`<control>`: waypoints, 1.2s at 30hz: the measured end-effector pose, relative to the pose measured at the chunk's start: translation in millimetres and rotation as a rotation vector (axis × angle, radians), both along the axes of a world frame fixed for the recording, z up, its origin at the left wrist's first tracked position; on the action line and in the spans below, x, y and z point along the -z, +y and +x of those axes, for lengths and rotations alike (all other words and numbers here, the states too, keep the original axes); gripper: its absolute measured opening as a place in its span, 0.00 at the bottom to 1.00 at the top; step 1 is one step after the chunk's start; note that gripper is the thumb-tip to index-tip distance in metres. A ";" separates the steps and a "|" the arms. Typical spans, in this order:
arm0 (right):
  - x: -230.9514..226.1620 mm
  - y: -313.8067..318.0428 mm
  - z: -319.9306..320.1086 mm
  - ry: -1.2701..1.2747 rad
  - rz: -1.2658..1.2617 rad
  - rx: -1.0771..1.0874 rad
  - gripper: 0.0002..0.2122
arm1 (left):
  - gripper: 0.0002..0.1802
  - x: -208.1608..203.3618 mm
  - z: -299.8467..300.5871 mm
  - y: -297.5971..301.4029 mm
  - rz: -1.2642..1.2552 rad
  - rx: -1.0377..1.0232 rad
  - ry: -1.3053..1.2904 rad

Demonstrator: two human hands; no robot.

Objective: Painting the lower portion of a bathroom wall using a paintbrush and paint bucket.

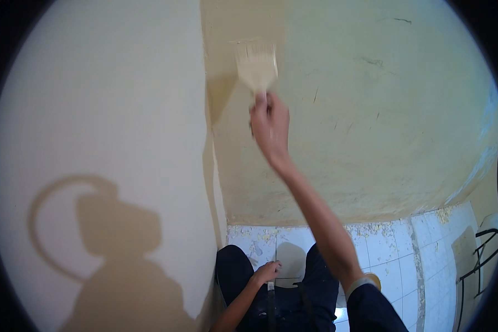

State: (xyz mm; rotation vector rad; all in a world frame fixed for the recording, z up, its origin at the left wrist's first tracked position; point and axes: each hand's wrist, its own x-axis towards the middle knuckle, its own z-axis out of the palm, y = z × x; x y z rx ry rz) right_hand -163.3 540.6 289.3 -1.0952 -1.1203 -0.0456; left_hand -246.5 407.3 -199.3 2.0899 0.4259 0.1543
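A wide flat paintbrush (257, 69), pale with paint, is pressed bristles-up against the wall near the corner. My right hand (270, 122) grips its handle, with the arm stretched up and forward. Around the brush, a darker tan band of wet-looking paint (243, 22) runs down beside the corner. The remaining wall (359, 122) to the right is duller green-beige, with scratches and dark marks. Low in the view, my left hand (268, 271) hovers over my lap, fingers loosely curled in; I see nothing in them.
A smooth cream side wall (110, 110) stands close on my left and carries my shadow. Pale paint flakes (379, 229) lie over the white tiled floor (384, 271). A black metal frame (476, 260) stands at the far right. Part of a round yellowish object (375, 280) shows behind my right sleeve.
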 end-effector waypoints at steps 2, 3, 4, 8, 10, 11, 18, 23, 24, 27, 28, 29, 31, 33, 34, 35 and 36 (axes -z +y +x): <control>-49.2 16.8 5.1 0.008 0.020 -0.013 0.16 | 0.18 -5.0 4.2 0.6 0.000 -0.019 0.024; -49.2 21.9 8.6 0.017 0.008 -0.007 0.16 | 0.18 -9.4 6.8 2.2 -0.012 -0.014 0.033; -43.3 25.8 10.0 -0.029 0.011 0.048 0.15 | 0.18 -14.5 6.3 2.8 0.004 -0.007 0.042; 70.5 28.1 10.0 -0.038 -0.081 0.100 0.15 | 0.18 -6.5 -5.1 1.1 0.044 -0.015 0.047; 149.8 7.9 12.0 -0.003 -0.179 0.157 0.16 | 0.17 -12.4 -1.1 0.2 0.045 -0.015 0.069; 196.8 2.5 15.8 0.059 -0.244 0.191 0.16 | 0.17 -15.3 5.7 -2.2 0.049 -0.024 0.053; 145.7 -8.3 -29.7 0.117 -0.183 0.102 0.15 | 0.17 -2.6 -14.8 1.7 0.105 -0.047 0.152; 18.4 25.7 -6.1 0.011 -0.079 0.040 0.14 | 0.17 -36.5 -5.1 -7.2 0.102 -0.040 0.013; 29.3 28.8 -1.7 -0.017 -0.091 0.080 0.14 | 0.17 -36.2 -4.1 -8.4 0.103 -0.034 0.025; 105.9 29.2 -6.7 0.032 -0.097 0.087 0.15 | 0.18 -23.6 -9.3 -3.9 0.113 -0.035 0.052; 143.2 24.5 -11.5 0.042 -0.147 0.142 0.14 | 0.18 -19.0 -11.5 -2.6 0.112 -0.039 0.078; 179.9 15.9 -22.1 0.054 -0.259 0.132 0.14 | 0.18 -11.3 -17.1 1.8 0.112 -0.053 0.080; 252.2 -9.7 -7.4 0.175 -0.460 0.164 0.14 | 0.19 -8.6 -2.6 -4.4 0.145 -0.026 0.070; 275.3 -28.8 -2.0 0.275 -0.583 0.147 0.14 | 0.19 -11.8 -1.6 -9.8 0.139 0.010 0.114; 260.2 -35.0 -13.0 0.269 -0.518 0.141 0.15 | 0.18 -2.6 -9.4 -8.2 0.158 -0.031 0.063; 240.4 -39.2 -22.8 0.262 -0.449 0.132 0.15 | 0.18 2.3 -13.0 -4.0 0.182 -0.076 0.009; 215.9 -33.4 -19.2 0.186 -0.352 0.131 0.15 | 0.18 1.1 -9.2 -2.7 0.177 -0.078 0.013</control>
